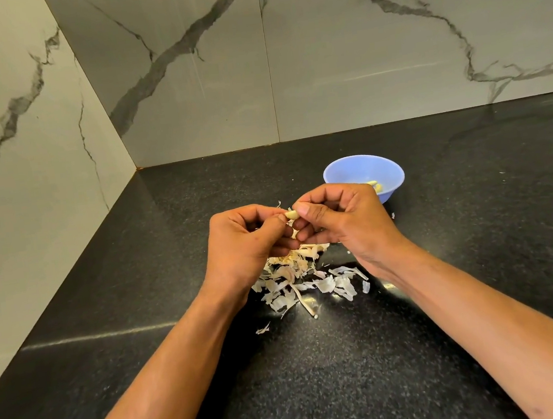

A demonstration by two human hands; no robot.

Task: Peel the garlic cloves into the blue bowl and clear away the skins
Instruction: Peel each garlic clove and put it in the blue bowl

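A pale garlic clove (291, 214) is pinched between both hands above the counter. My left hand (247, 238) grips its left end with thumb and curled fingers. My right hand (336, 218) pinches its right end between thumb and forefinger. Under the hands lies a pile of papery garlic skins (306, 283) with a thin stem among them. The blue bowl (364, 173) stands just behind my right hand, partly hidden by it, with a yellowish peeled clove (375, 185) showing inside.
The black speckled counter (319, 359) runs to a marble-patterned wall at the back and on the left, meeting in a corner at the far left. Small stray skin bits (263, 329) lie around the pile.
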